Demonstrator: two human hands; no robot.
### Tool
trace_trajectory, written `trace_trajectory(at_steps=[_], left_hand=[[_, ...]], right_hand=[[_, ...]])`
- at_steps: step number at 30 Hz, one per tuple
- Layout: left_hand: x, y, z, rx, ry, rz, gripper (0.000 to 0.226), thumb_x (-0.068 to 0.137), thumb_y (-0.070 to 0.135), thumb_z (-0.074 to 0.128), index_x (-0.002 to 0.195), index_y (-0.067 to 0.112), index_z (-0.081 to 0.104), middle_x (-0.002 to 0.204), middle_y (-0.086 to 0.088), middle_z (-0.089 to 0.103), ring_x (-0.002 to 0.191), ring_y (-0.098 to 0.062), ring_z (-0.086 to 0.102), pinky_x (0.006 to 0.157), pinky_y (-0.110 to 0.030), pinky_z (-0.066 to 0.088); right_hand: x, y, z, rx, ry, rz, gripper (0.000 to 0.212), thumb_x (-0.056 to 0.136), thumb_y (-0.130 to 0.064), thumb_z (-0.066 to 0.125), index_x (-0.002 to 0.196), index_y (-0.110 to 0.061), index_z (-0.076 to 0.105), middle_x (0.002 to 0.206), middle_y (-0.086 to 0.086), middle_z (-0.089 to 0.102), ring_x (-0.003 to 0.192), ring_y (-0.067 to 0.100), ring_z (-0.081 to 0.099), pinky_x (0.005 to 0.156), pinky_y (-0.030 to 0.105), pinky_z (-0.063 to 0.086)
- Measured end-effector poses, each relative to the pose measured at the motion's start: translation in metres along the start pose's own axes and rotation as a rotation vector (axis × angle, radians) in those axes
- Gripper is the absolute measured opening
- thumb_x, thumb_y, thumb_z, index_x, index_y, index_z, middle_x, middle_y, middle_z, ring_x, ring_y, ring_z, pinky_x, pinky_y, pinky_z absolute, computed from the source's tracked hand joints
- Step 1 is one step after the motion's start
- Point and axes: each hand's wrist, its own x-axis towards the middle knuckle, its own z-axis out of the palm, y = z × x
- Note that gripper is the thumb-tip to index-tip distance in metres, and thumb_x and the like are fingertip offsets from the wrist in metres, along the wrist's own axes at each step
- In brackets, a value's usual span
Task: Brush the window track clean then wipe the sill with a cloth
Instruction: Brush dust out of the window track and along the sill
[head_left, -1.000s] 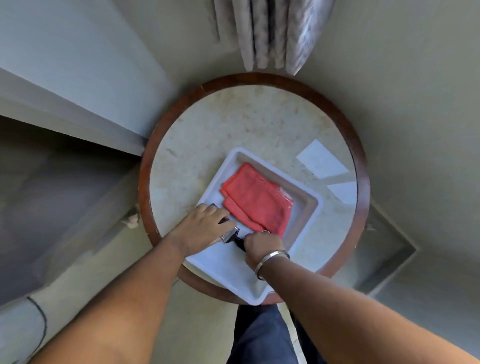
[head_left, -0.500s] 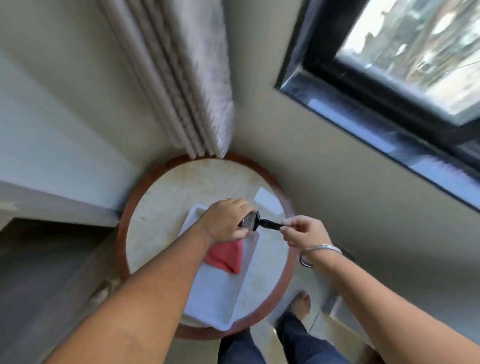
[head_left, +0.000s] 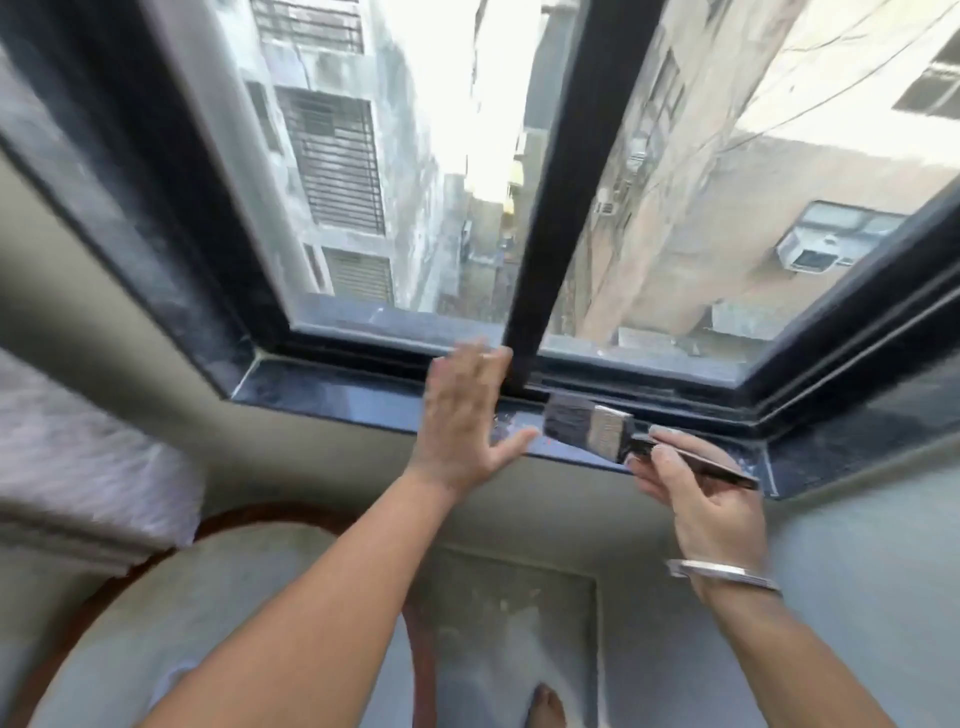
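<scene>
Dark brush (head_left: 587, 423) over sill (head_left: 363, 397), bristles twd track (head_left: 623, 387); R hand (head_left: 701, 499) fingers (head_left: 662, 457) pinch handle. L hand (head_left: 462, 415) fingers spread, near bristles, not touching.

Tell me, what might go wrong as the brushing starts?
The brush is pinched by the handle's end in the right hand, so it may twist or slip. The open left hand lies just beside the bristles and may get dusted. Dirt could drop from the sill to the floor.

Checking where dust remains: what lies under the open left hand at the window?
Under the left hand runs the dark sill, with the track behind its fingertips. The stretch it covers is hidden.
</scene>
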Motion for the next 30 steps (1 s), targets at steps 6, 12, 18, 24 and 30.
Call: trace_trajectory(at_steps=[6,12,18,24,30], left_hand=[[0.026,-0.017,0.04,0.024,-0.023,-0.751,0.113,0.082,0.083,0.018,0.152,0.004,-0.022,0.161,-0.025,-0.022,0.15,-0.038,-0.018,0.121,-0.052,-0.01],[0.028,-0.026,0.061,0.142,0.018,-0.788,0.114,0.084,0.085,0.016,0.15,0.001,-0.023,0.16,-0.027,-0.02,0.151,-0.037,-0.016,0.123,-0.051,-0.005],[0.027,-0.027,0.062,0.166,0.033,-0.773,0.116,0.084,0.082,0.025,0.151,0.001,-0.023,0.161,-0.027,-0.019,0.151,-0.036,-0.016,0.123,-0.049,-0.006],[0.028,-0.027,0.063,0.18,0.051,-0.759,0.115,0.084,0.081,0.026,0.152,-0.003,-0.016,0.16,-0.031,-0.014,0.151,-0.04,-0.01,0.123,-0.052,-0.001],[0.029,-0.03,0.065,0.176,0.068,-0.748,0.115,0.085,0.083,0.026,0.151,0.0,-0.019,0.16,-0.031,-0.015,0.151,-0.04,-0.011,0.123,-0.053,0.0]], right_hand=[[0.053,0.001,-0.012,-0.036,0.031,-0.048,0.015,0.092,-0.012,0.064,0.1,-0.02,0.074,0.088,0.011,0.077,0.082,0.025,0.075,0.072,0.031,0.062],[0.084,0.014,0.041,-0.217,-0.18,-0.252,0.016,0.087,-0.012,0.07,0.1,-0.02,0.075,0.09,-0.004,0.077,0.082,0.008,0.072,0.076,0.024,0.056],[0.074,0.026,0.053,-0.611,-0.374,-0.702,0.022,0.088,-0.012,0.064,0.108,-0.01,0.07,0.112,0.004,0.072,0.101,0.017,0.069,0.086,0.032,0.055],[0.071,0.04,-0.025,-0.931,-0.146,-0.602,0.033,0.078,-0.001,0.073,0.11,-0.01,0.072,0.122,0.005,0.07,0.092,0.027,0.074,0.073,0.039,0.059],[0.052,0.014,-0.054,-1.007,0.096,-0.535,0.027,0.087,-0.017,0.059,0.11,-0.023,0.071,0.128,-0.006,0.066,0.107,0.015,0.069,0.082,0.03,0.051]])
